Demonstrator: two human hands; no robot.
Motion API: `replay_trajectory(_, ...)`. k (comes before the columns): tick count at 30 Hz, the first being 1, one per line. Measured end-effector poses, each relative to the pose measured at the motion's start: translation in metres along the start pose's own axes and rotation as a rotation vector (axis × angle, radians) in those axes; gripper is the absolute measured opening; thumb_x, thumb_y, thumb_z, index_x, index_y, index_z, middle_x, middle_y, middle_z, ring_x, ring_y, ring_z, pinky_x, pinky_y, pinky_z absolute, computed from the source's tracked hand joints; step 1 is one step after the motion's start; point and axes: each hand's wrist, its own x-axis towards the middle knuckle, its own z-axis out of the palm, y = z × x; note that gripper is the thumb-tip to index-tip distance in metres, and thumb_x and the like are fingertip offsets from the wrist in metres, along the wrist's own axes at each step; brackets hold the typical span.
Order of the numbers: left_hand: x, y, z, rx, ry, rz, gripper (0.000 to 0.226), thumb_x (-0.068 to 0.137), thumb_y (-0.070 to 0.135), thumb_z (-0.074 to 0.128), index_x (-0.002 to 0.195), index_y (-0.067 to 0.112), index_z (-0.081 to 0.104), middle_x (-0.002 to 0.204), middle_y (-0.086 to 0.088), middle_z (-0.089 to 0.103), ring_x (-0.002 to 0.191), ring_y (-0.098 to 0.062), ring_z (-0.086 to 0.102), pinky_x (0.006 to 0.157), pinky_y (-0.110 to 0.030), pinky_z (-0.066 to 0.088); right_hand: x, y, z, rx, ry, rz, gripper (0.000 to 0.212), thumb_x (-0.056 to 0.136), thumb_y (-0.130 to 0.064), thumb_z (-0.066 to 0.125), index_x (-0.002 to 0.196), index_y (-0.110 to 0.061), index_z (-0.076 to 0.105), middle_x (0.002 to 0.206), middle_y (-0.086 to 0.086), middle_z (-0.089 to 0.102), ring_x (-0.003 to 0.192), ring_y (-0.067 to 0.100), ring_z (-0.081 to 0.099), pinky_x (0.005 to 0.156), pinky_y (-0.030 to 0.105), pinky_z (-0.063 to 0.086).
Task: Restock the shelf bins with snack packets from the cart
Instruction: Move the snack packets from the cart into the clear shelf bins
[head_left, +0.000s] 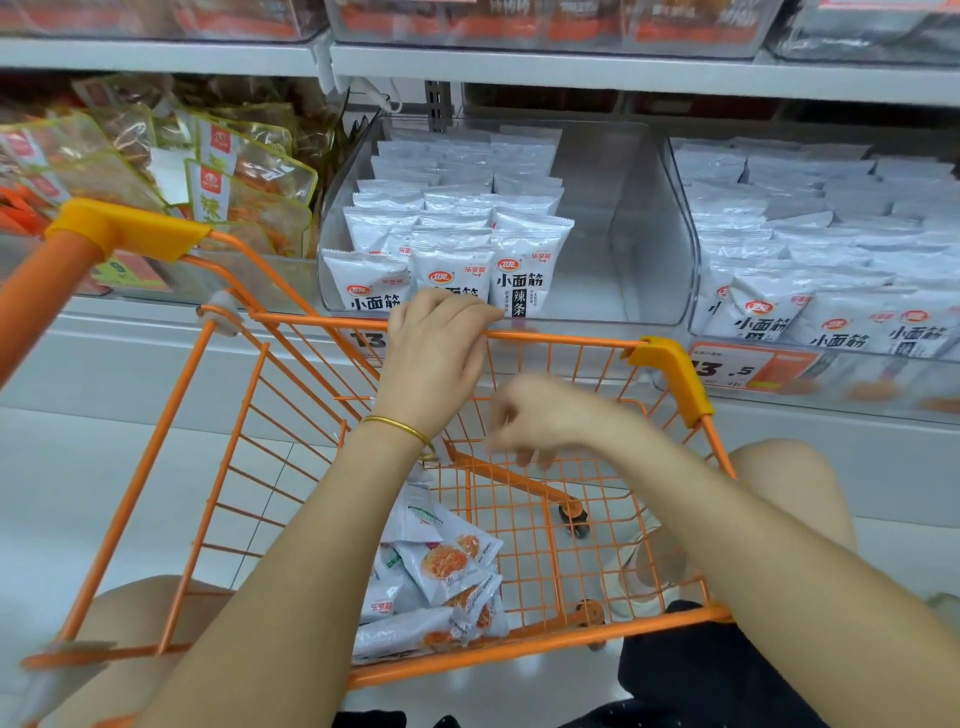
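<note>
Gripping the far rim of the cart (571, 341), the left hand (439, 343) has its fingers curled over the orange wire. The right hand (540, 421), blurred, hangs above the basket, its fingers loosely curled with nothing in them. Packets (441, 582) lie heaped by the cart's near edge. Behind the rim, the bin (639, 234) holds upright rows (452, 228) along its left side.

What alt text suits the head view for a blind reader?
A person's left hand grips the rim of an orange cart holding snack packets; the blurred right hand hovers over it. Behind, a shelf bin stands half filled with white packets.
</note>
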Motion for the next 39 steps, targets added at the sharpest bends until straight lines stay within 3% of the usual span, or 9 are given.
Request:
replay_trajectory(3,0.0,-0.001,0.0,-0.016,0.014,0.02,0.029,0.082,0.008,0.058,0.107,0.02,0.065,0.105,0.005,0.066,0.103,-0.019,0.045,0.084,-0.034,0.028,0.027,0.003,0.05,-0.057,-0.245,-0.074,0.065,0.083,-0.036,0.07,0.136,-0.011,0.042,0.13,0.012,0.052,0.106,0.027,0.06,0.081,0.037,0.056)
replay_trajectory(6,0.002,0.0,-0.003,-0.053,0.044,0.003,0.027,0.085,0.009,0.053,0.107,0.018,0.065,0.105,0.004,0.066,0.105,-0.02,0.046,0.086,-0.033,0.028,0.047,0.005,0.093,-0.25,-0.247,-0.299,0.093,0.07,-0.048,0.075,0.146,-0.024,0.026,0.144,0.005,0.034,0.124,0.027,0.045,0.097,0.041,0.047)
replay_trajectory(13,0.005,0.002,-0.008,-0.082,0.101,0.005,0.028,0.086,0.014,0.046,0.105,0.018,0.066,0.104,0.004,0.066,0.104,-0.019,0.047,0.084,-0.027,0.026,0.051,0.006,0.104,-0.351,-0.013,-0.399,0.02,0.09,-0.003,0.045,0.106,-0.001,0.057,0.106,0.017,0.057,0.089,0.03,0.054,0.06,0.031,0.037)
replay_trajectory(17,0.008,0.003,-0.009,-0.153,0.16,-0.047,0.024,0.085,0.015,0.05,0.101,0.019,0.067,0.099,0.006,0.068,0.096,-0.014,0.044,0.082,-0.025,0.027,0.034,0.006,0.04,-0.124,0.156,-0.326,0.014,0.093,-0.003,0.045,0.089,0.001,0.058,0.093,0.019,0.064,0.085,0.029,0.06,0.073,0.036,0.043)
replay_trajectory(20,0.009,0.009,-0.014,-0.236,0.154,-0.077,0.025,0.089,0.029,0.048,0.1,0.019,0.069,0.093,0.009,0.067,0.091,-0.015,0.048,0.083,-0.029,0.034,0.003,0.015,-0.009,0.107,0.104,-0.249,0.021,0.095,-0.004,0.047,0.075,-0.01,0.048,0.07,0.013,0.063,0.065,0.028,0.064,0.062,0.036,0.053)
replay_trajectory(24,0.009,0.016,-0.018,-0.349,0.036,-0.047,0.034,0.09,0.042,0.043,0.085,0.021,0.07,0.07,0.018,0.055,0.078,-0.013,0.044,0.073,-0.032,0.037,-0.025,0.034,-0.041,0.237,0.096,-0.223,0.01,0.095,-0.006,0.05,0.087,-0.004,0.056,0.076,0.02,0.065,0.066,0.027,0.062,0.06,0.035,0.054)
replay_trajectory(29,0.007,0.02,-0.014,-0.434,-0.096,-0.074,0.035,0.083,0.047,0.052,0.086,0.019,0.072,0.067,0.013,0.053,0.072,-0.003,0.045,0.065,-0.02,0.037,-0.032,0.043,-0.051,0.471,0.144,-0.215,0.013,0.095,-0.005,0.051,0.086,-0.012,0.058,0.059,-0.006,0.062,0.049,0.006,0.056,0.047,0.02,0.049)
replay_trajectory(36,0.01,0.019,-0.018,-0.653,0.0,-0.295,0.015,0.089,0.022,0.06,0.078,0.015,0.068,0.069,0.005,0.06,0.062,-0.002,0.047,0.06,-0.023,0.04,-0.026,0.041,-0.036,0.62,0.139,-0.24,0.024,0.083,-0.018,0.069,0.102,-0.029,0.06,0.095,-0.01,0.072,0.084,0.004,0.067,0.062,0.022,0.05)
replay_trajectory(39,0.01,0.019,-0.016,-0.676,0.04,-0.316,0.015,0.09,0.029,0.055,0.085,0.021,0.066,0.075,0.009,0.061,0.071,-0.007,0.055,0.066,-0.034,0.05,-0.024,0.037,-0.037,0.586,0.146,-0.193,0.019,0.081,-0.009,0.071,0.095,-0.019,0.064,0.09,-0.005,0.073,0.074,0.005,0.069,0.057,0.021,0.051)
